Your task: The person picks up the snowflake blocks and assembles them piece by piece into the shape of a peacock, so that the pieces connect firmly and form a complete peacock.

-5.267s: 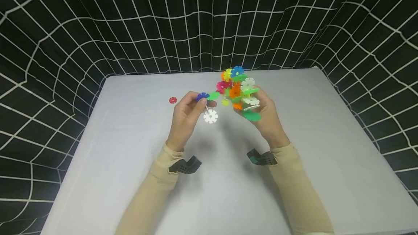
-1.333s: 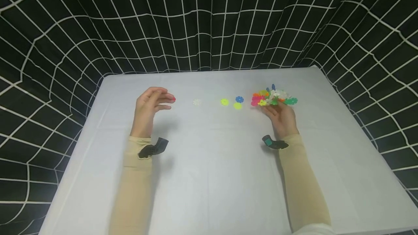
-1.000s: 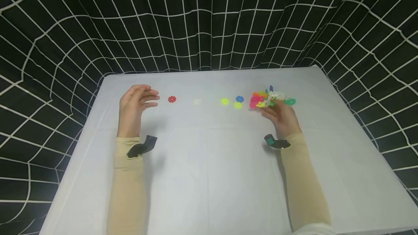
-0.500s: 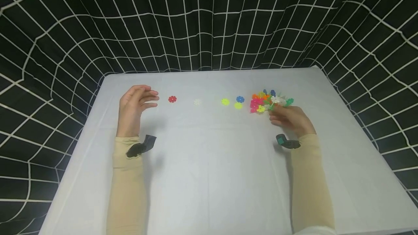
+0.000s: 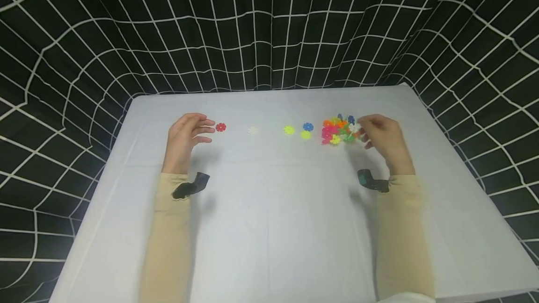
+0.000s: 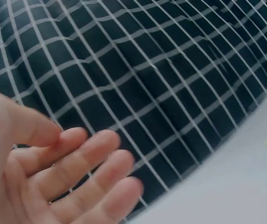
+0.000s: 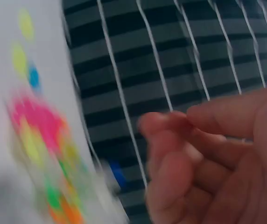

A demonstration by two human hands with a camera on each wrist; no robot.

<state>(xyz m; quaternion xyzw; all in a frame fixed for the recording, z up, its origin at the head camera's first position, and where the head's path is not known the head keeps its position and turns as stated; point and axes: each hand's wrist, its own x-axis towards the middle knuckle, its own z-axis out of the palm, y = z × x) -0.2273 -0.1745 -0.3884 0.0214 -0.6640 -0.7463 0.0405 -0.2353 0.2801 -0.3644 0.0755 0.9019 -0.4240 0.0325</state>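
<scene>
A cluster of joined plastic snowflake discs [image 5: 337, 130], in pink, orange, yellow, green, white and blue, rests on the white table. Just to its right my right hand [image 5: 385, 139] hovers with loosely curled fingers; its fingers [image 7: 171, 172] hold nothing in the right wrist view, where the cluster [image 7: 40, 126] is blurred. At the left, my left hand [image 5: 185, 139] is raised beside a red snowflake disc [image 5: 221, 127], fingertips near it. In the left wrist view the left hand [image 6: 63, 177] has relaxed, slightly bent fingers and nothing in them.
Single discs lie in a row along the table [image 5: 269, 209]: a white one [image 5: 252, 131], a yellow one [image 5: 288, 130], and a blue one [image 5: 308, 126] beside another yellow one [image 5: 305, 135]. A dark curtain with white grid lines [image 5: 269, 27] surrounds the table's back and sides.
Earlier, both hands held discs. The right hand has since set the cluster down, let go and drawn back rightward. The left hand pulled away from the red disc, then moved slightly back toward it.
</scene>
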